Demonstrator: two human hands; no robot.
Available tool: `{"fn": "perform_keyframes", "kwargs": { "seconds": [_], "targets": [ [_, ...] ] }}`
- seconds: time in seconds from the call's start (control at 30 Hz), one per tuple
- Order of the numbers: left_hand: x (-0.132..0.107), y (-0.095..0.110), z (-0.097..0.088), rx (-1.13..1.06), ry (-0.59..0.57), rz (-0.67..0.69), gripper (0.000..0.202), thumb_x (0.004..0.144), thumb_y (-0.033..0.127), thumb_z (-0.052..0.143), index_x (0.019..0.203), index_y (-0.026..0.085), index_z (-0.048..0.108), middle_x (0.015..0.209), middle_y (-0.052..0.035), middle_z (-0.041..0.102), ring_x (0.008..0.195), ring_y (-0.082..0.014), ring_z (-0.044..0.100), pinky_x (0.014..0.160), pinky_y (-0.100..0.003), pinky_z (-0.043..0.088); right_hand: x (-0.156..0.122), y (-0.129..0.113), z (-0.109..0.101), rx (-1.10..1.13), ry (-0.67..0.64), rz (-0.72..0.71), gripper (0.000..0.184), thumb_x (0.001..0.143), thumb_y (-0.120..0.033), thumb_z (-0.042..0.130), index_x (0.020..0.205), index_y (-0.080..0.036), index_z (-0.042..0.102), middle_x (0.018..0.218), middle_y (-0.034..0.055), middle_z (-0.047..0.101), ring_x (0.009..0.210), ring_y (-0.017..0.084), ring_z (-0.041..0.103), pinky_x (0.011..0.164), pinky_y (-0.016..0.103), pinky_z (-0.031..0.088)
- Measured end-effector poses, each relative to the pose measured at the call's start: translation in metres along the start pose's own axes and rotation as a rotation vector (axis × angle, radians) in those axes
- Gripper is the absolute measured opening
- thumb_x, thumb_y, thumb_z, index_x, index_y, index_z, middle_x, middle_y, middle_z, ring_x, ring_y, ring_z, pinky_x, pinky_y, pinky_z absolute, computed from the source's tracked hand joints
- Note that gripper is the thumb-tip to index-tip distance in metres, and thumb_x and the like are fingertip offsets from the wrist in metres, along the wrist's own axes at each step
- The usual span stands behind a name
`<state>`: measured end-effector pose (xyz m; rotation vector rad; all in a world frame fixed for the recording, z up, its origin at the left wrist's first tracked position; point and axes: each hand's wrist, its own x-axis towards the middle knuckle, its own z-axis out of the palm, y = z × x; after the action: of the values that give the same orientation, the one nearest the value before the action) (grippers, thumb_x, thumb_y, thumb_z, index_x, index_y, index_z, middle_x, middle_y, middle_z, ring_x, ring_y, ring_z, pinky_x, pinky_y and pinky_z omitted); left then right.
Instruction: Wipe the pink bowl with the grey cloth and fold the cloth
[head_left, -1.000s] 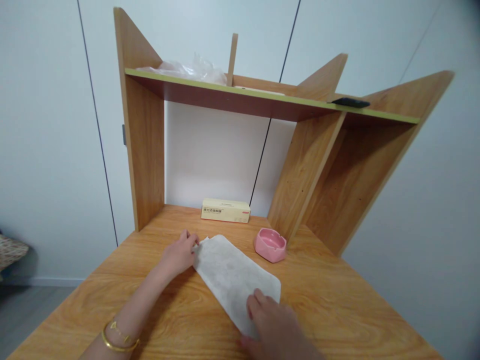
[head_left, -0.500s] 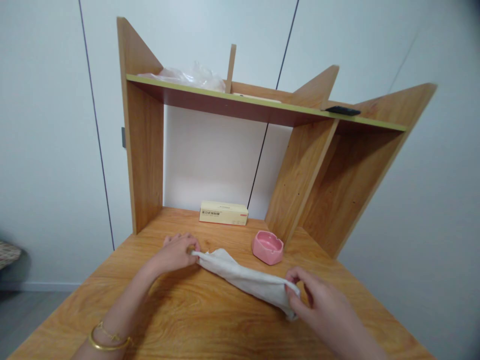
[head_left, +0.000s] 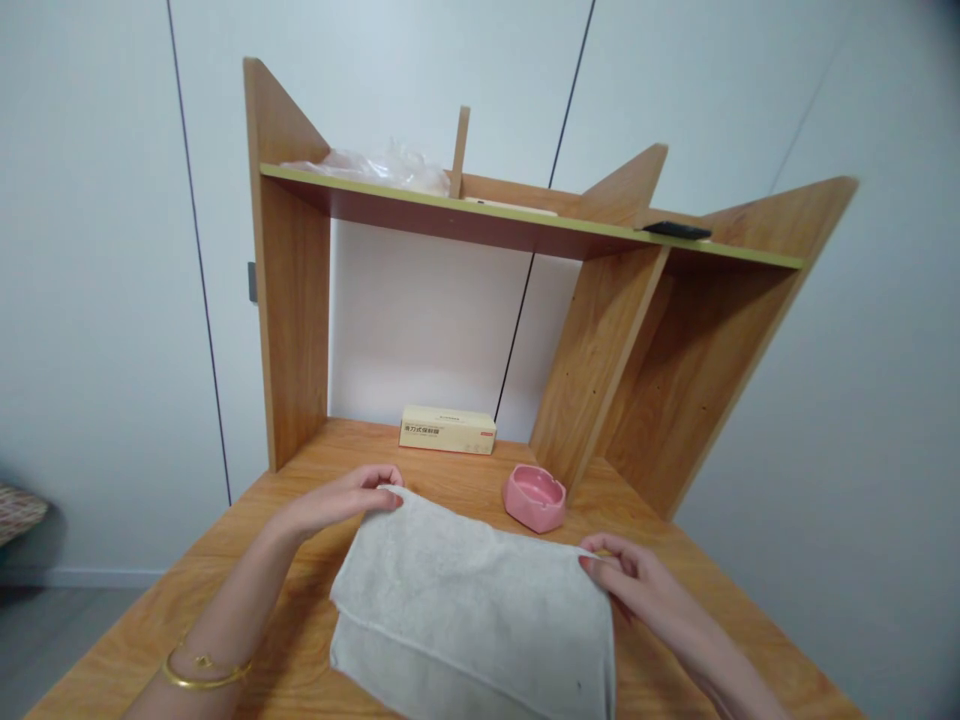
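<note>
A pale grey cloth [head_left: 480, 610] is stretched out over the front of the desk, folded, with a lower layer showing along its near side. My left hand [head_left: 364, 495] pinches its far left corner between thumb and fingers. At the far right corner, my right hand [head_left: 622, 570] grips the cloth the same way, thumb on top. Just beyond the cloth's far edge stands a pink ashtray [head_left: 534, 497] with notches in its rim. The near edge of the cloth runs out of the picture at the bottom.
A cream cling film box [head_left: 447, 430] lies at the back of the wooden desk [head_left: 300, 455]. Above it, a shelf [head_left: 450, 208] carries a clear plastic bag [head_left: 375, 168] and a flat black object [head_left: 677, 230]. Upright wooden panels flank the desk's left and right back.
The cloth was a narrow bunched strip between my hands; now it is spread broad toward me. Both hands still hold its ends. The view has shifted slightly.
</note>
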<state>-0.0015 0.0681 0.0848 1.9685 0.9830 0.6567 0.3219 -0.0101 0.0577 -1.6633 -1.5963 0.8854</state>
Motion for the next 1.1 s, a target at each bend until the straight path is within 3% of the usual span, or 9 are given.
{"fn": "perform_keyframes", "kwargs": {
  "seconds": [0.17, 0.3, 0.37, 0.43, 0.53, 0.6, 0.67, 0.93, 1.1],
  "targets": [
    [0.025, -0.035, 0.017, 0.300, 0.046, -0.136, 0.011, 0.065, 0.025, 0.044, 0.071, 0.017, 0.049, 0.073, -0.0010, 0.055, 0.073, -0.0166, 0.052, 0.062, -0.024, 0.040, 0.034, 0.043, 0.021, -0.067, 0.106, -0.084, 0.025, 0.062, -0.044, 0.045, 0.066, -0.020, 0.047, 0.047, -0.0057, 0.037, 0.046, 0.011, 0.039, 0.046, 0.023, 0.029],
    [0.032, -0.049, 0.026, 0.467, 0.167, -0.241, 0.017, 0.066, 0.022, 0.046, 0.081, 0.016, 0.049, 0.084, -0.0055, 0.056, 0.083, -0.0219, 0.052, 0.072, -0.033, 0.038, 0.028, 0.046, 0.032, -0.289, 0.317, -0.173, 0.017, 0.067, -0.031, 0.042, 0.079, -0.020, 0.048, 0.080, 0.0044, 0.056, 0.078, 0.019, 0.054, 0.067, 0.027, 0.038],
    [0.028, -0.047, 0.026, 0.542, 0.215, -0.265, 0.021, 0.065, 0.022, 0.049, 0.085, 0.017, 0.049, 0.093, -0.0076, 0.054, 0.091, -0.0258, 0.048, 0.079, -0.040, 0.034, 0.015, 0.038, 0.037, -0.417, 0.253, -0.187, 0.012, 0.069, -0.026, 0.042, 0.079, -0.022, 0.048, 0.087, 0.0044, 0.057, 0.084, 0.018, 0.054, 0.072, 0.027, 0.038],
    [0.022, -0.040, 0.024, 0.596, 0.217, -0.257, 0.020, 0.064, 0.022, 0.052, 0.084, 0.019, 0.051, 0.096, -0.0069, 0.053, 0.097, -0.0274, 0.044, 0.083, -0.042, 0.030, -0.001, 0.028, 0.042, -0.529, 0.084, -0.165, 0.010, 0.069, -0.025, 0.046, 0.077, -0.022, 0.050, 0.085, 0.0027, 0.058, 0.081, 0.018, 0.055, 0.070, 0.026, 0.038],
    [0.011, -0.029, 0.021, 0.673, 0.007, -0.206, 0.018, 0.060, 0.023, 0.057, 0.078, 0.022, 0.055, 0.091, -0.0025, 0.055, 0.097, -0.0252, 0.045, 0.083, -0.038, 0.030, -0.016, 0.022, 0.049, -0.670, -0.103, -0.120, 0.016, 0.061, -0.022, 0.054, 0.077, -0.023, 0.054, 0.088, 0.0019, 0.059, 0.082, 0.019, 0.055, 0.069, 0.026, 0.038],
    [0.006, -0.024, 0.022, 0.723, -0.219, -0.201, 0.022, 0.057, 0.025, 0.062, 0.078, 0.023, 0.057, 0.086, -0.0006, 0.057, 0.093, -0.0246, 0.046, 0.080, -0.037, 0.033, -0.019, 0.024, 0.052, -0.735, -0.129, -0.107, 0.020, 0.059, -0.017, 0.054, 0.078, -0.022, 0.055, 0.090, 0.0024, 0.060, 0.086, 0.019, 0.054, 0.071, 0.026, 0.037],
    [0.002, -0.024, 0.024, 0.764, -0.344, -0.225, 0.028, 0.052, 0.025, 0.065, 0.078, 0.023, 0.058, 0.083, 0.0003, 0.058, 0.090, -0.0244, 0.047, 0.078, -0.036, 0.034, -0.018, 0.027, 0.053, -0.769, -0.128, -0.096, 0.021, 0.061, -0.012, 0.049, 0.078, -0.021, 0.057, 0.089, 0.0027, 0.061, 0.085, 0.018, 0.054, 0.071, 0.025, 0.036],
    [-0.003, -0.042, 0.024, 0.780, -0.347, -0.200, 0.022, 0.052, 0.016, 0.058, 0.073, 0.021, 0.061, 0.081, 0.0003, 0.059, 0.079, -0.0197, 0.052, 0.069, -0.029, 0.040, -0.018, 0.025, 0.043, -0.641, -0.113, -0.050, 0.017, 0.068, -0.014, 0.046, 0.076, -0.021, 0.059, 0.071, 0.0011, 0.061, 0.066, 0.014, 0.053, 0.058, 0.022, 0.033],
    [-0.007, -0.040, 0.014, 0.529, -0.416, -0.204, 0.019, 0.054, 0.017, 0.056, 0.072, 0.019, 0.061, 0.069, 0.0037, 0.059, 0.065, -0.0141, 0.054, 0.054, -0.021, 0.039, -0.024, 0.016, 0.024, -0.323, -0.212, -0.110, 0.006, 0.068, -0.019, 0.047, 0.068, -0.019, 0.053, 0.055, -0.0043, 0.048, 0.051, 0.009, 0.041, 0.047, 0.020, 0.027]
  ]
}}
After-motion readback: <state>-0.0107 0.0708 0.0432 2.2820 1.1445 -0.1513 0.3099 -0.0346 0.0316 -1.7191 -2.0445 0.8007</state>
